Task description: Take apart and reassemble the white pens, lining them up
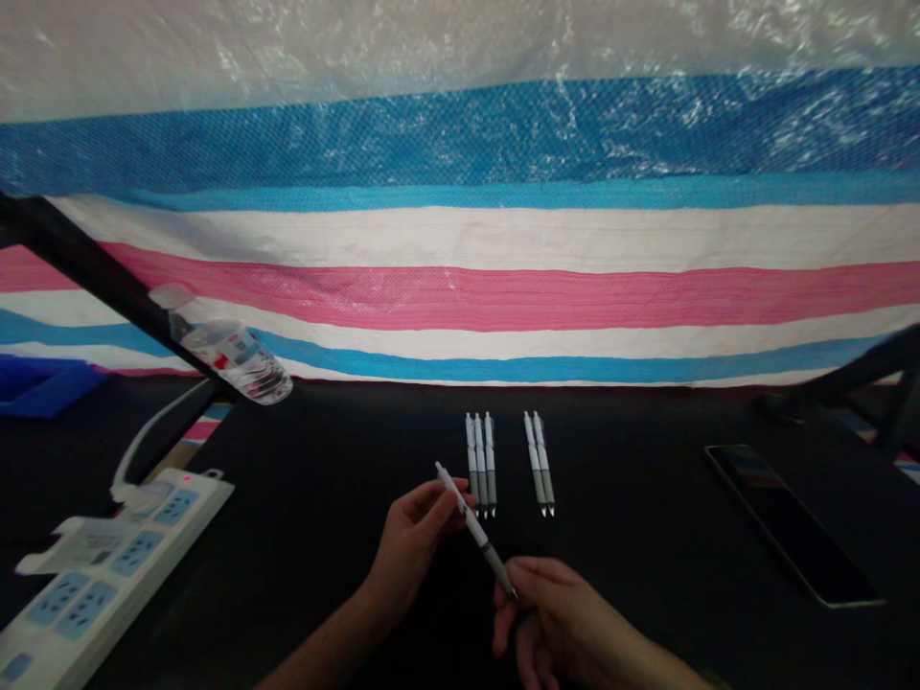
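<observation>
A white pen with a grey grip [474, 527] is held at a slant between my hands. My left hand [421, 527] pinches its upper part near the clip, with the push button pointing up and left. The fingers of my right hand [546, 609] close on its lower end by the metal tip. Beyond my left hand, three similar pens [480, 460] lie side by side on the black table [625, 460]. Two more pens [539, 460] lie together a little to their right. Their tips all point toward me.
A white power strip [119, 565] with a plugged-in adapter lies at left. Behind it are a plastic bottle [241, 359] and a blue tray [47, 383]. A dark phone [787, 522] rests at right. Striped sheeting [460, 297] hangs behind the table.
</observation>
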Motion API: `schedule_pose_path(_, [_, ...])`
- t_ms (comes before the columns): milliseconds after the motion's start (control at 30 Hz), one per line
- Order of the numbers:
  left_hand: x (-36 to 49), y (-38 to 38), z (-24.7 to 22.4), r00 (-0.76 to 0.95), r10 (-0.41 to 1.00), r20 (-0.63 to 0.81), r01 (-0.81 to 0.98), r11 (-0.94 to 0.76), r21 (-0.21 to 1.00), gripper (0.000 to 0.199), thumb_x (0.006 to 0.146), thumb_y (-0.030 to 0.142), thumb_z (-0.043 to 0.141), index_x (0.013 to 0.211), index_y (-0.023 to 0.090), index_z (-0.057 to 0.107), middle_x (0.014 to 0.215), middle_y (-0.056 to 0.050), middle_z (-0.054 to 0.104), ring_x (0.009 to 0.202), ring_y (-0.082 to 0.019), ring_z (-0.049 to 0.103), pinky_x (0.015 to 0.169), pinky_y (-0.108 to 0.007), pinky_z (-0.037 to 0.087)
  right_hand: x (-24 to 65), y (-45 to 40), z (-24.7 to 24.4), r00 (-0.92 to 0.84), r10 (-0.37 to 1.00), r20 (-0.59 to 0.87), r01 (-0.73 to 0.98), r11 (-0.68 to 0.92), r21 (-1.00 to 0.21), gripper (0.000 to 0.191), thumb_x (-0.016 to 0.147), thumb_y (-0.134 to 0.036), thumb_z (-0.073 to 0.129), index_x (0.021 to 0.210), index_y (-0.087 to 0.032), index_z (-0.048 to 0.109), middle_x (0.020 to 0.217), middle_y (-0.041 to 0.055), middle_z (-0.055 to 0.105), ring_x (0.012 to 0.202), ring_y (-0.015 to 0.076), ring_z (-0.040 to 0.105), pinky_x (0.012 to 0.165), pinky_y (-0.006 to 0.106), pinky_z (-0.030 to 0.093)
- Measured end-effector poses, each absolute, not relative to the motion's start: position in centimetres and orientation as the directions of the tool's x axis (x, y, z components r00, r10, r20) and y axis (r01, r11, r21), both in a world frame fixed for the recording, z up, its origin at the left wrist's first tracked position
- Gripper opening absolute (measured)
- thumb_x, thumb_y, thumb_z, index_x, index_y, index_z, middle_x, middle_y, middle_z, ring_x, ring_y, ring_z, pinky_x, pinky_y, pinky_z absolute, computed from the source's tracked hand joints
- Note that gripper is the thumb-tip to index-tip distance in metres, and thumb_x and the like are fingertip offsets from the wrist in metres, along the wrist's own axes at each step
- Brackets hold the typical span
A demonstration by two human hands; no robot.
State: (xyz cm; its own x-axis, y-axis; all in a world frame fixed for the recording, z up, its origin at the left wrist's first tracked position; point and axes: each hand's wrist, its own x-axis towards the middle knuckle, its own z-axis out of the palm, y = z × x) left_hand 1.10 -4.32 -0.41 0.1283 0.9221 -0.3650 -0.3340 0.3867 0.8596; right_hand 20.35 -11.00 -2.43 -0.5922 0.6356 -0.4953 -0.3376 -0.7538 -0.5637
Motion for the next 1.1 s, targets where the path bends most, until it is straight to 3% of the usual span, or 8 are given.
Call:
schedule_pose_path(100, [1.1,-4.3,-0.3,0.132,0.92,-0.369,-0.348,0.392,0.852,0.039,0.07,0.046,0.087,0.093,0.015,0.081,0.082,-0.01,0.079,0.079,-0.022,0.071,0.077,-0.032,0.057,20.3,-11.0,-2.6,-0.59,0.645,-0.486,-0.344,-0.746,-0.571,0.048,0.082,-0.057,0.068,0.102,-0.017,0.05,0.078,0.0077,0.074,0.043,0.0141,0.067,0.033,0.014,0.036])
schedule_pose_path(233, [1.3,-4.4,0.1,0.124,0.919,-0.375,-0.368,0.393,0.842,0.039,0.068,0.045,0.088,0.092,0.014,0.081,0.08,-0.01,0.078,0.078,-0.022,0.071,0.076,-0.031,0.057,20.3,-11.1,-2.6,-0.604,0.631,-0.487,-0.348,-0.758,-0.551,0.052,0.086,-0.067,0.058,0.096,-0.016,0.051,0.072,0.0079,0.074,0.042,0.0142,0.066,0.032,0.014,0.036])
schedule_pose_path(433, [1.1,-4.2,0.2,0.119,0.918,-0.377,-0.437,0.39,0.811,0.036,0.068,0.041,0.09,0.09,0.014,0.081,0.08,-0.008,0.078,0.076,-0.018,0.069,0.073,-0.027,0.057,20.4,-11.2,-2.6,-0.617,0.648,-0.446,-0.327,-0.727,-0.604,0.044,0.082,-0.05,0.074,0.089,-0.023,0.039,0.068,0.0024,0.074,0.042,0.0114,0.065,0.034,0.011,0.038])
schedule_pose_path(900, [-1.0,-1.8,0.1,-0.09,0.936,-0.34,-0.556,0.236,0.797,0.039,0.06,0.038,0.095,0.087,0.013,0.082,0.081,-0.007,0.079,0.074,-0.015,0.07,0.069,-0.022,0.06,20.4,-11.3,-2.6,-0.606,0.644,-0.468,-0.302,-0.73,-0.613,0.048,0.079,-0.052,0.075,0.086,-0.024,0.036,0.062,0.0015,0.073,0.039,0.0103,0.062,0.033,0.011,0.035])
schedule_pose_path(1100, [-1.0,-1.8,-0.2,-0.066,0.936,-0.347,-0.562,0.253,0.788,0.037,0.062,0.037,0.094,0.087,0.013,0.081,0.08,-0.007,0.079,0.074,-0.015,0.07,0.07,-0.022,0.059,20.4,-11.4,-2.7,-0.603,0.661,-0.446,-0.331,-0.717,-0.614,0.048,0.079,-0.051,0.076,0.085,-0.024,0.037,0.061,0.0018,0.073,0.038,0.0103,0.062,0.033,0.012,0.036])
